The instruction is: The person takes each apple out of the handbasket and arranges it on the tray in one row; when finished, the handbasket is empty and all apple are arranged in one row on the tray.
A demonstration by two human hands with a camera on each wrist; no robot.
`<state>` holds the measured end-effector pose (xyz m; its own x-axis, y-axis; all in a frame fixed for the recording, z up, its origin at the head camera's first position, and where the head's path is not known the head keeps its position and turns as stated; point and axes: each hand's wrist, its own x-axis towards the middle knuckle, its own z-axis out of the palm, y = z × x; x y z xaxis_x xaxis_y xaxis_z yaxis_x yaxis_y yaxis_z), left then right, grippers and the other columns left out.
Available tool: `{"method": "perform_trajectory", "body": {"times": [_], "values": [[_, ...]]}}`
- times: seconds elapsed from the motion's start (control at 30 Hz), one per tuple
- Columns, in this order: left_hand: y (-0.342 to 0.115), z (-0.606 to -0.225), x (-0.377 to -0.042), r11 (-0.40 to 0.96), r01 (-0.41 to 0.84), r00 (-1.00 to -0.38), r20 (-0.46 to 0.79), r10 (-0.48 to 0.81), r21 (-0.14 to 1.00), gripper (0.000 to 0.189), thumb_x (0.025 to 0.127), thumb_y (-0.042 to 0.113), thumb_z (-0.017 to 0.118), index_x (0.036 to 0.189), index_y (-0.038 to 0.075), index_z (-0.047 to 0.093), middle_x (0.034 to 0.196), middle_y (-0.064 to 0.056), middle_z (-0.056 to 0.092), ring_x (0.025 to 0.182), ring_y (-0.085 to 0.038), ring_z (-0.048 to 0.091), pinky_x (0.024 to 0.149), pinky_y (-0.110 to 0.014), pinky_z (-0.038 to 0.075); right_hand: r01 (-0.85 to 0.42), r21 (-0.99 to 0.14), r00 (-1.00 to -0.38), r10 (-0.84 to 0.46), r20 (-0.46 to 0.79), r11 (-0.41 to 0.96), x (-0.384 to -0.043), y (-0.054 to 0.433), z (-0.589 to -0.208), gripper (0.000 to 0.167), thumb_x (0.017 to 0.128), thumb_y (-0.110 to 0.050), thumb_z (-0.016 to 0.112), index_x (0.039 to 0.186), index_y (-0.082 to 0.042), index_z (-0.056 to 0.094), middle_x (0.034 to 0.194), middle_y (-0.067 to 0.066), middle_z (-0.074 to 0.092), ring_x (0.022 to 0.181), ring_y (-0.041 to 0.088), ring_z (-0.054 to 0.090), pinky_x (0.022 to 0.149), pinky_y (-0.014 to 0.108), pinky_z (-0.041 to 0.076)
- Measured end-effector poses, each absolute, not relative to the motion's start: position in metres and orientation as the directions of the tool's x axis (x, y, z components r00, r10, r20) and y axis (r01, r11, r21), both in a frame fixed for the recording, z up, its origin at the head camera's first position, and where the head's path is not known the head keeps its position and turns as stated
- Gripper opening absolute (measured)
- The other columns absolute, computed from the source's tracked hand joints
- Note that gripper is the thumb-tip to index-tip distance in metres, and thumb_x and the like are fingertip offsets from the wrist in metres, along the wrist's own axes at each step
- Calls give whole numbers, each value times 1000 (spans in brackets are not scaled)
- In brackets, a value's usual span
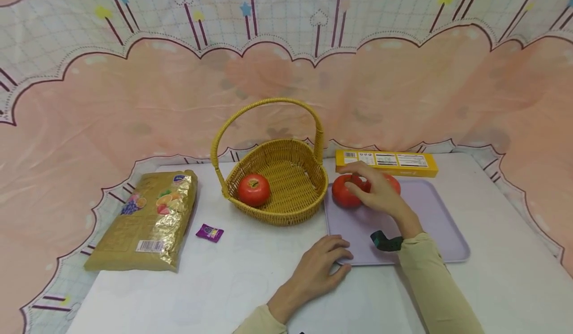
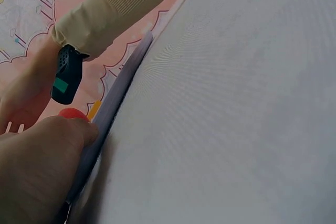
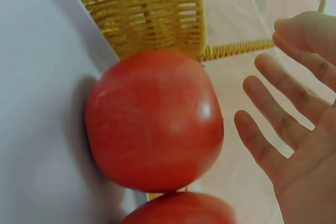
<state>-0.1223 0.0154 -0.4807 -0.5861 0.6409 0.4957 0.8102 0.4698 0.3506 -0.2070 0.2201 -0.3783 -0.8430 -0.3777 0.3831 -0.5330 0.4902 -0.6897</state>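
Over the lilac tray (image 1: 434,224), my right hand (image 1: 378,193) is raised with spread fingers above a red tomato (image 1: 344,193). A gap shows between fingers and tomato in the right wrist view, where the tomato (image 3: 155,121) looks large. Against it lies a second tomato (image 1: 393,182), partly covered by the hand in the head view. My left hand (image 1: 319,265) rests its fingertips on the tray's near left corner, fingers loosely bent. Left of the tray stands a yellow wicker basket (image 1: 279,218) with one tomato (image 1: 253,190) inside.
Behind the tray lies a yellow box (image 1: 389,162). A gold fruit-print bag (image 1: 147,224) is at the left, with a small purple packet (image 1: 209,232) beside it. The basket's tall handle (image 1: 268,101) arches upward. A patterned cloth hangs behind the white table.
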Motion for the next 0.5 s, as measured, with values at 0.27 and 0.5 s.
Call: {"method": "perform_trajectory", "body": {"times": [0.27, 0.5], "values": [[15, -479, -122, 470, 808, -590, 482, 648, 356, 13, 86, 27, 67, 97, 22, 69, 117, 6, 63, 123, -15, 53, 106, -28, 40, -564, -685, -818, -425, 387, 460, -213, 216, -385, 38, 85, 0, 65, 121, -7, 57, 122, 10, 59, 118, 24, 52, 102, 50, 42], [14, -478, -120, 491, 808, -588, 469, 659, 325, 12, 86, 26, 66, 97, 23, 69, 118, 7, 62, 123, -14, 52, 106, -29, 41, -575, -685, -807, -446, 386, 448, -220, 210, -397, 39, 85, -1, 65, 122, -7, 57, 123, 7, 60, 117, 22, 53, 102, 51, 41]]}}
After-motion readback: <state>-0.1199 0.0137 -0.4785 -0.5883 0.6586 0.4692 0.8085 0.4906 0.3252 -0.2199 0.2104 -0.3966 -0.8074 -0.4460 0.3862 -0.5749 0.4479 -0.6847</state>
